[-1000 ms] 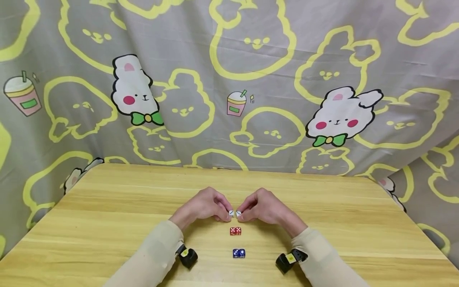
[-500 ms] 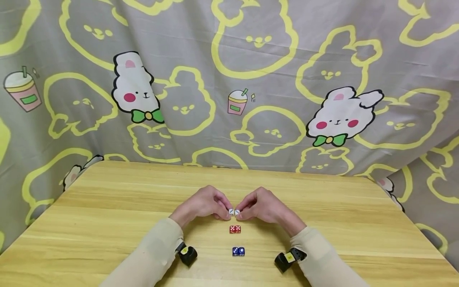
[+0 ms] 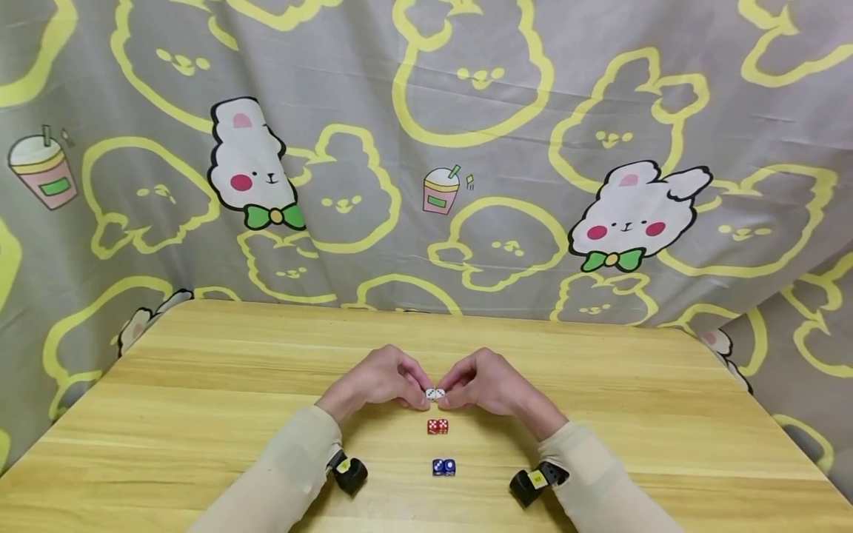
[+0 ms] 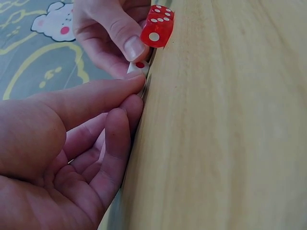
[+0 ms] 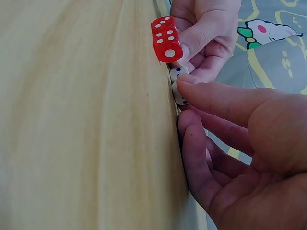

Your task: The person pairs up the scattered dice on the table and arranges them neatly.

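Observation:
Two white dice stand side by side on the wooden table, their near faces lined up and touching. My left hand [image 3: 386, 379] pinches the left white die [image 3: 430, 394] between thumb and fingers. The right white die [image 3: 440, 394] is pinched the same way by my right hand [image 3: 489, 383]. Nearer to me, a pair of red dice [image 3: 437, 426] sits together, and closer still lies a pair of blue dice [image 3: 443, 467]. In the right wrist view, fingertips cover part of the white die [image 5: 180, 93].
The wooden table [image 3: 200, 414] reaches back to a grey curtain [image 3: 373, 96] with yellow outlines and cartoon rabbits. Black wrist cameras hang under both sleeves, the left camera [image 3: 349, 474] and right camera [image 3: 531, 485] flanking the blue dice.
The right hand has brought its white die leftward against the left one, closing the small gap, and the die's face has straightened. Red and blue dice stay where they were.

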Demonstrator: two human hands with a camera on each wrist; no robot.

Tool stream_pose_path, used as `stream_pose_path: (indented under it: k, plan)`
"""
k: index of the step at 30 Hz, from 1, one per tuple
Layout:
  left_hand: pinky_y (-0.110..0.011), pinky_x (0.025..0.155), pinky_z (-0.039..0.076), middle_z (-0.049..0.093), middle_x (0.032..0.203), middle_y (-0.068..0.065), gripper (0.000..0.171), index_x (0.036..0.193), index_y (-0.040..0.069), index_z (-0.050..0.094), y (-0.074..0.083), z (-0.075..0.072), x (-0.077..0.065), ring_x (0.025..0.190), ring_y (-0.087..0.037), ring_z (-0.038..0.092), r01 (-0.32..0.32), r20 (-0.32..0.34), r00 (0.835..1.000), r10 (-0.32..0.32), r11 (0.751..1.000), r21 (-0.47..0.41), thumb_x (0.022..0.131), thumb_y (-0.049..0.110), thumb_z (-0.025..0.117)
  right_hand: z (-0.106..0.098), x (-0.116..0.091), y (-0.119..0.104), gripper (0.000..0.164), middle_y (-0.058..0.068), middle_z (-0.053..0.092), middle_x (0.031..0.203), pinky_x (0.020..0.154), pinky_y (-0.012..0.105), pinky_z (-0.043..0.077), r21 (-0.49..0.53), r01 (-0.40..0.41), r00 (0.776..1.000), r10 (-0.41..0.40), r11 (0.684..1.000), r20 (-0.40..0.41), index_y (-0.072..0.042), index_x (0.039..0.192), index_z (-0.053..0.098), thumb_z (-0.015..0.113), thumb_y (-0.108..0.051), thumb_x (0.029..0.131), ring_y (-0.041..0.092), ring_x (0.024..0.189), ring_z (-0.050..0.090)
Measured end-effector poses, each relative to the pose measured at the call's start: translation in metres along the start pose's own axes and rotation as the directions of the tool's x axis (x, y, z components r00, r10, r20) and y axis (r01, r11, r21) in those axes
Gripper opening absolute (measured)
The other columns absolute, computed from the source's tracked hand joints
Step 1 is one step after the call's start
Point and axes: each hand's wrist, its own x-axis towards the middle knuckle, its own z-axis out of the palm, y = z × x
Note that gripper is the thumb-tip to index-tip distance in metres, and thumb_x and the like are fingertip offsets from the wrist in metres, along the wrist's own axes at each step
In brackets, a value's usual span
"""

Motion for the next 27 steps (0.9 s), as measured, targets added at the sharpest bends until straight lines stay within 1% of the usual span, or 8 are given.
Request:
stream_pose_path:
  k: [6,18,21,25,27]
  plan:
    - [-0.024,0.066,0.057,0.076,0.077,-0.002,0.019,0.091,0.008,0.082,-0.0014,-0.0022,-0.0013,0.069,-0.011,0.067,-0.005,-0.005,1.000,0.005,1.000,0.001,0.077,0.009,0.093,0.0014,0.0019,-0.0024,0.012,0.000,0.073,0.081,0.063,0.024,0.049,-0.008,-0.007,1.000,0.007,1.000,0.003,-0.016,0.092,0.085,0.092,-0.020,0.083,0.013,0.074,0.061]
    - [-0.024,0.066,0.056,0.076,0.077,-0.002,0.019,0.091,0.009,0.082,-0.0032,-0.0049,-0.0046,0.069,-0.011,0.067,0.006,-0.011,1.000,-0.005,1.000,0.006,0.076,0.008,0.093,0.0048,0.0044,-0.0039,0.014,0.001,0.071,0.080,0.061,0.024,0.047,0.009,0.002,1.000,-0.002,1.000,0.013,-0.014,0.092,0.084,0.093,-0.017,0.081,0.014,0.073,0.059]
    - [-0.024,0.066,0.056,0.076,0.077,-0.002,0.019,0.092,0.008,0.081,-0.0035,-0.0047,-0.0044,0.069,-0.011,0.067,0.002,-0.005,1.000,-0.002,1.000,-0.005,0.076,0.007,0.093,0.0043,0.0039,-0.0032,0.016,0.001,0.071,0.080,0.062,0.024,0.046,0.005,0.004,1.000,-0.004,1.000,0.016,-0.014,0.093,0.084,0.093,-0.018,0.081,0.014,0.074,0.059]
    - [-0.025,0.069,0.058,0.077,0.080,-0.003,0.022,0.095,0.007,0.080,-0.0039,-0.0056,-0.0043,0.071,-0.012,0.069,0.002,0.011,1.000,-0.002,1.000,-0.016,0.077,0.008,0.093,0.0016,0.0026,-0.0014,0.019,0.001,0.072,0.081,0.062,0.024,0.047,0.012,0.010,0.999,-0.011,1.000,0.040,-0.012,0.097,0.084,0.093,-0.020,0.082,0.013,0.072,0.060]
    - [-0.025,0.071,0.057,0.077,0.082,-0.004,0.026,0.099,0.006,0.079,-0.0032,-0.0072,-0.0047,0.073,-0.013,0.069,0.002,0.003,1.000,-0.002,1.000,-0.003,0.078,0.010,0.094,-0.0015,0.0014,-0.0011,0.024,0.002,0.072,0.081,0.063,0.025,0.048,0.026,0.004,0.998,-0.005,1.000,0.059,-0.011,0.102,0.083,0.092,-0.022,0.083,0.013,0.070,0.061]
